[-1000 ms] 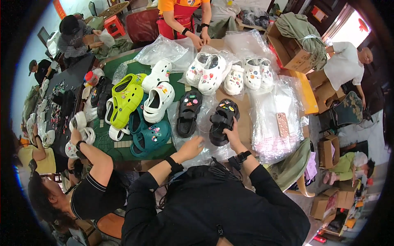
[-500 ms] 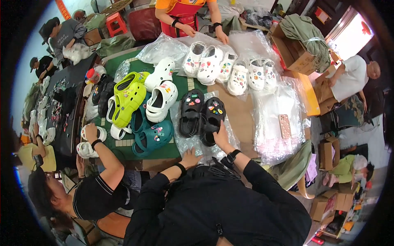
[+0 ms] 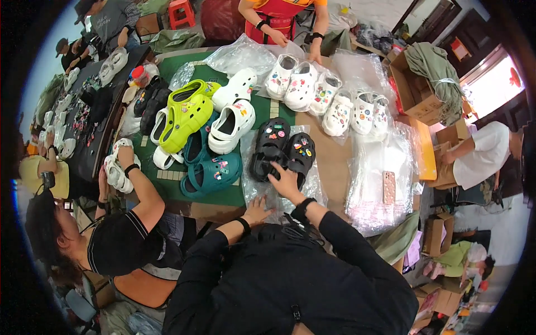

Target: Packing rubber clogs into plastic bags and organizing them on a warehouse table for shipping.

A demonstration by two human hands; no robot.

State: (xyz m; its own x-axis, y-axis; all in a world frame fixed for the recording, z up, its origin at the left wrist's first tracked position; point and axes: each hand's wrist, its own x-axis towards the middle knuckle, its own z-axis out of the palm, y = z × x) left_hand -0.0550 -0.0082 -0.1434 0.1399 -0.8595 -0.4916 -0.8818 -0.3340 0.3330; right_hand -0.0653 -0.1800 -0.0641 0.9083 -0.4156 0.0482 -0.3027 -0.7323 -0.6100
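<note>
A pair of black clogs with colourful charms stands side by side on a clear plastic bag [image 3: 321, 192] in front of me: the left black clog [image 3: 272, 134] and the right black clog [image 3: 301, 151]. My right hand [image 3: 286, 184] is at the heel end of the left one, thumb and fingers closed on its rear edge; the fingertips are partly lost against the black. My left hand [image 3: 258, 212] lies on the bag's near left part with its fingers spread, holding nothing.
Left of the bag are a teal clog [image 3: 212, 176], lime clogs [image 3: 187, 120] and white clogs [image 3: 231, 127]. Several charmed white clogs [image 3: 301, 86] line the far side before a co-worker in a red apron [image 3: 271, 28]. Rightward lie stacked clear bags [image 3: 365, 195] and a phone [image 3: 389, 187]. Another co-worker handles white clogs [image 3: 116, 173].
My right hand has moved from the right black clog's heel to the left one's. My left hand stays on the bag. The whole view has shifted a little.
</note>
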